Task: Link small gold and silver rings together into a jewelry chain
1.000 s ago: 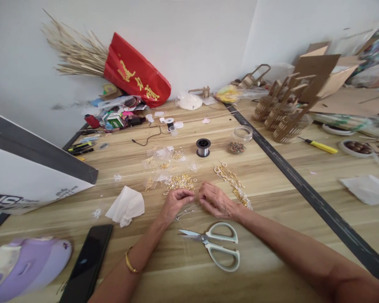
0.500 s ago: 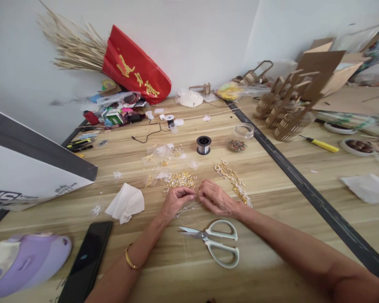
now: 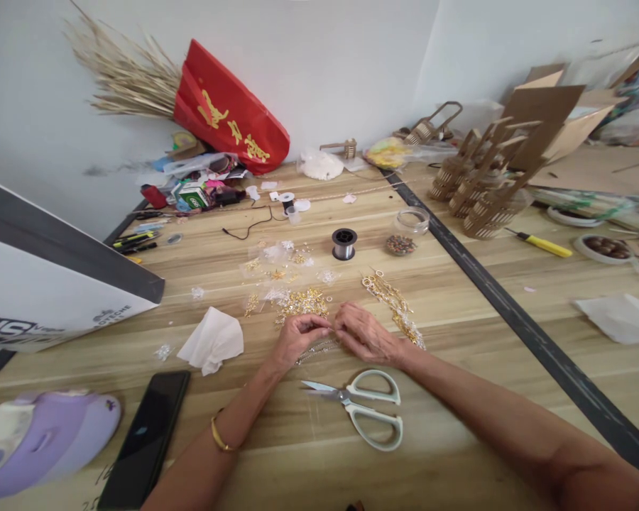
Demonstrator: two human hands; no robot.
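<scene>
My left hand (image 3: 299,338) and my right hand (image 3: 366,333) meet at the fingertips over the table. Both are closed in a pinch; whatever lies between the fingers is too small to make out. A silvery beaded chain (image 3: 318,350) lies just below, partly covered by the hands. Beyond my left hand is a heap of gold and clear beads (image 3: 302,304). Gold and clear beaded strands (image 3: 395,310) lie beyond my right wrist. Nearer to me, scissors (image 3: 346,399) with pale handles rest with their blades apart, pointing left.
A wire spool (image 3: 343,245) and a jar of beads (image 3: 401,245) stand farther back. At left are a white tissue (image 3: 213,341), a black phone (image 3: 146,440), a purple device (image 3: 47,440) and a large white box (image 3: 58,291). Small woven baskets (image 3: 484,213) stand at right.
</scene>
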